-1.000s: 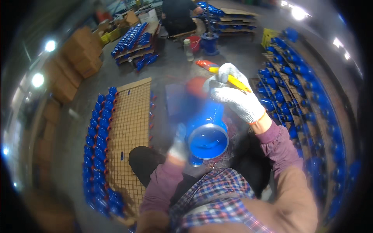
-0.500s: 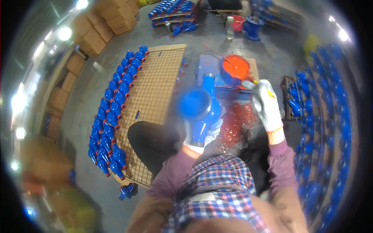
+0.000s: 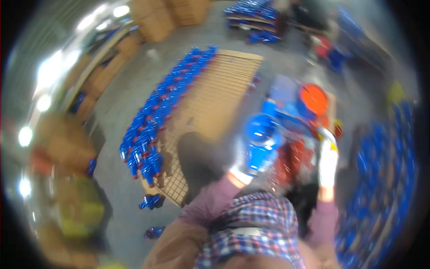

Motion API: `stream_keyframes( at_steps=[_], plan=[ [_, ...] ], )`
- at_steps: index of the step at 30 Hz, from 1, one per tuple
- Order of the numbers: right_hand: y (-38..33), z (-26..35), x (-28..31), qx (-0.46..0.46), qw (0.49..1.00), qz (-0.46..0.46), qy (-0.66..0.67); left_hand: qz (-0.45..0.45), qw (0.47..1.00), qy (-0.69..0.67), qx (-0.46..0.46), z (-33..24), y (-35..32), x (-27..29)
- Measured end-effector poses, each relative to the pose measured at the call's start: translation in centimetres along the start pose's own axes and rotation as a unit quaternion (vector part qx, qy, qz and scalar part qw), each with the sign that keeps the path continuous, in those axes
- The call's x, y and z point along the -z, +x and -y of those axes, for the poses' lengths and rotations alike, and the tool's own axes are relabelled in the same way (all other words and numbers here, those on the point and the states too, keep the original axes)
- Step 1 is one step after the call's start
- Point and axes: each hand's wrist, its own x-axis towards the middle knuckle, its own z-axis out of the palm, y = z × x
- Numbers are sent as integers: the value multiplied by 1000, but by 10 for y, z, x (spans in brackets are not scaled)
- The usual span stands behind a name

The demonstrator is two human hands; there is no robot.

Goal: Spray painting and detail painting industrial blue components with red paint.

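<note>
My left hand (image 3: 241,160), in a white glove, is closed around a blue pipe fitting (image 3: 260,131) with a round, cup-like middle. It holds the fitting tilted above my lap, and its fingers are partly hidden behind it. My gloved right hand (image 3: 328,159) grips a paintbrush, whose yellow handle (image 3: 333,146) shows at the fingers. The brush end is blurred close to the near side of a pot of orange-red paint (image 3: 313,99). Under the pot is a blue-grey stand (image 3: 283,92), just beyond the fitting.
Rows of blue fittings with red ends (image 3: 165,101) line the left side of a mesh-covered board (image 3: 224,87). More fittings crowd the right side (image 3: 380,166). Red paint stains the floor (image 3: 293,159) between my legs. Cartons (image 3: 152,20) and a red bucket (image 3: 321,46) stand farther back.
My view has swung left, so the scene sits farther right and is blurred. The fitting's round middle has turned more toward me. Both hands keep their holds, the right still near the paint pot.
</note>
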Motion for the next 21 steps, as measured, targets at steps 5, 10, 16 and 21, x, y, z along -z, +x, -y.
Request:
stream_keyframes(
  at_steps=[5, 10, 16, 21],
  plan=[
    [-7, 6, -26, -38, 999, 14, 27, 19, 993, 16, -117, 22, 0, 4],
    [-21, 28, -31, 192, 963, -24, -188, -6, 996, 6, -94, 45, 7, 22],
    [-29, 51, -34, 288, 953, 66, -65, -8, 972, 6, -235, 57, 4, 23],
    [-41, 42, -25, 278, 932, 197, -126, -16, 964, 25, -263, 48, -2, -14]
  ],
)
